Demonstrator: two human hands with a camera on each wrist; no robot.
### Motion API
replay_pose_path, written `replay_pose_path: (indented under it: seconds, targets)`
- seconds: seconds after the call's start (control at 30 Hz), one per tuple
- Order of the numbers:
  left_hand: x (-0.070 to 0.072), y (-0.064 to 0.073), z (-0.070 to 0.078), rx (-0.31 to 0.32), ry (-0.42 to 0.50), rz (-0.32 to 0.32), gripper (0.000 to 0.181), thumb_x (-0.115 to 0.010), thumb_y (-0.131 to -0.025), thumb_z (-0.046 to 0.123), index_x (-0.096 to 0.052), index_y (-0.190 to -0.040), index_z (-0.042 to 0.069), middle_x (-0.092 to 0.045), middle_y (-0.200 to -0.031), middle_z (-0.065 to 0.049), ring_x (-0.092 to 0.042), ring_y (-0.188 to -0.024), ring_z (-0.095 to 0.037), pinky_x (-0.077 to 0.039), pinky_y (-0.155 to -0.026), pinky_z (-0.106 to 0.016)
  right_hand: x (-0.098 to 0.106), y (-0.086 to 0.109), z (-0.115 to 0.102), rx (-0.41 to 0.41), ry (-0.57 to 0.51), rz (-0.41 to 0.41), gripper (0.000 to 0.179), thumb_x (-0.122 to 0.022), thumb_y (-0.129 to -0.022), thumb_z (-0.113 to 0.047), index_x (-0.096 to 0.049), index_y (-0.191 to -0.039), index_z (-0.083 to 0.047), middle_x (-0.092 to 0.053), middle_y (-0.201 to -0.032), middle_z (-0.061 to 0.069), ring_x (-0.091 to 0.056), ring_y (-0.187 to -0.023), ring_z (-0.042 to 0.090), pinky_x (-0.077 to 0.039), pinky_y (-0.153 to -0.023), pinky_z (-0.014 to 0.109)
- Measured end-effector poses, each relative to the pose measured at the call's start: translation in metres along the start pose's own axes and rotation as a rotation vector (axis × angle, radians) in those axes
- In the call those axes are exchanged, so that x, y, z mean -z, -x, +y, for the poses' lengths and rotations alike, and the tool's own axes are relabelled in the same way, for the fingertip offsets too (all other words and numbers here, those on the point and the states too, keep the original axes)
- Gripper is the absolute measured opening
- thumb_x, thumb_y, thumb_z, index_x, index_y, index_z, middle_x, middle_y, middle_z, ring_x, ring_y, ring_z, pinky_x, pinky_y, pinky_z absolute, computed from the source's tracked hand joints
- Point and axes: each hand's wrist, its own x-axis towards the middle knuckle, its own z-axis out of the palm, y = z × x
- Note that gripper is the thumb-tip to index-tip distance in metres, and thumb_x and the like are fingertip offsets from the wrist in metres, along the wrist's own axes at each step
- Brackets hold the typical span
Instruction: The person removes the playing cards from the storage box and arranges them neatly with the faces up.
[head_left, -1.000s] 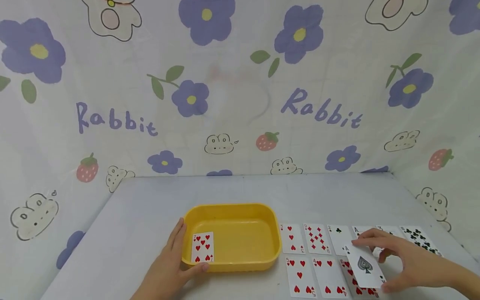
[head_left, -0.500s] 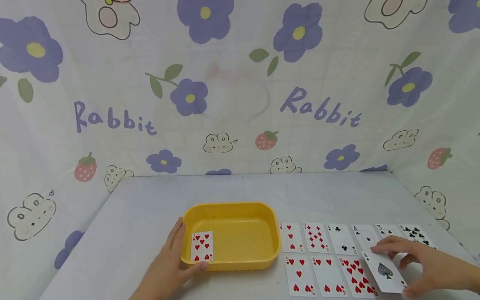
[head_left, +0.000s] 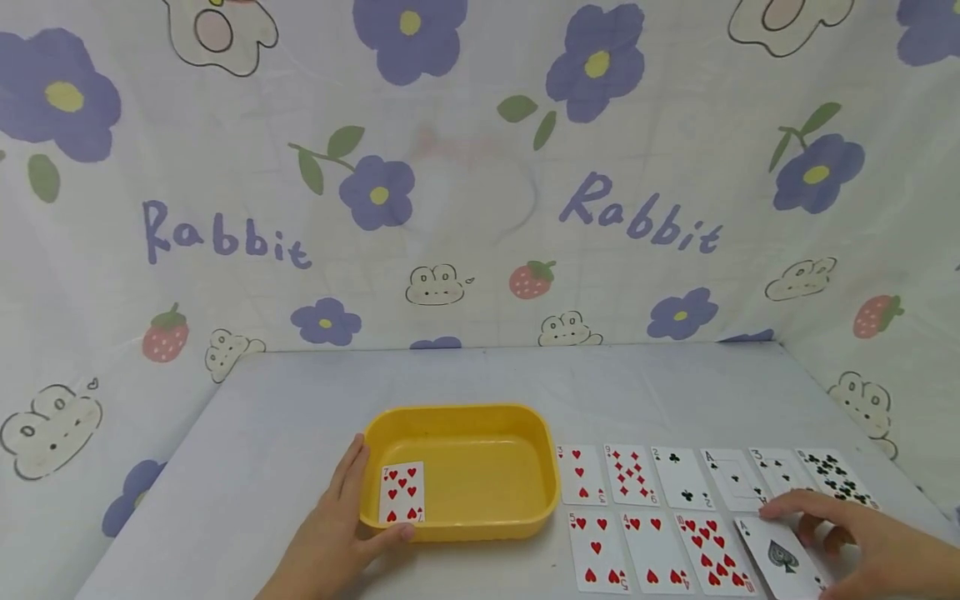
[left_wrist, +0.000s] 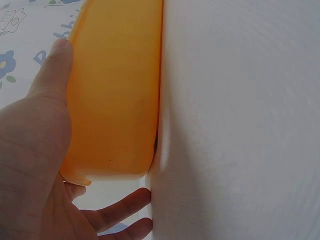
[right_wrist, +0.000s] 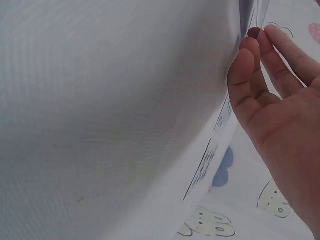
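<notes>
At the lower right, my right hand [head_left: 862, 542] pinches an ace of spades playing card [head_left: 783, 557] by its far and near edges. The card is low over or on the table, beside the ten of hearts [head_left: 716, 554]; whether it lies fully flat I cannot tell. In the right wrist view the fingers [right_wrist: 245, 67] curl down at the table, and the held card is hard to make out. My left hand [head_left: 333, 525] holds the near left corner of a yellow tray [head_left: 487, 475], its thumb at the front rim. A seven of hearts [head_left: 402, 492] lies inside the tray.
Face-up cards lie in two rows right of the tray. The far row runs from the three of hearts [head_left: 581, 475] to a club card [head_left: 836, 477]. Nearer are the five of hearts [head_left: 598, 550] and four of hearts [head_left: 658, 554]. A patterned cloth [head_left: 450, 200] hangs behind the table.
My right hand has moved right and toward me with the ace of spades, uncovering the ten of hearts and ace of clubs. The left hand stays at the tray.
</notes>
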Motion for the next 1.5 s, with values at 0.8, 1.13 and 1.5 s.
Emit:
replay_pose_path:
  seconds: [0.8,1.13,1.5]
  targets:
    - [-0.004,-0.002,0.0,-0.016,-0.009,0.013,0.124,-0.064,-0.071,0.079,-0.009,-0.159,0.011,-0.002,-0.164,-0.001,-0.03,-0.141,-0.031,-0.035,-0.107,-0.053,0.008,0.005,-0.028,0.149,0.148,0.102,0.058,-0.084,-0.077,-0.031,-0.061,-0.126,-0.011,-0.06,-0.114,0.004,-0.054,-0.084,0.013,-0.053,-0.07,0.027]
    - [-0.003,0.0,-0.002,-0.028,-0.011,0.029,0.123,-0.063,-0.071,0.079,-0.009,-0.159,0.011,-0.002,-0.164,0.0,-0.029,-0.141,-0.03,-0.035,-0.107,-0.052,-0.036,-0.014,-0.154,0.548,-0.036,0.211,0.022,-0.072,-0.092,-0.028,-0.065,-0.112,-0.026,-0.065,-0.102,-0.009,-0.06,-0.086,0.011,-0.055,-0.072,0.026]
    - [-0.004,-0.003,0.0,0.009,0.01,0.009,0.126,-0.066,-0.07,0.078,-0.007,-0.159,0.012,0.0,-0.164,0.0,-0.027,-0.142,-0.032,-0.032,-0.109,-0.052,-0.117,-0.093,-0.271,0.65,-0.238,0.159,0.025,-0.079,-0.085,-0.016,-0.069,-0.108,-0.018,-0.065,-0.105,-0.01,-0.059,-0.094,0.02,-0.056,-0.076,0.033]
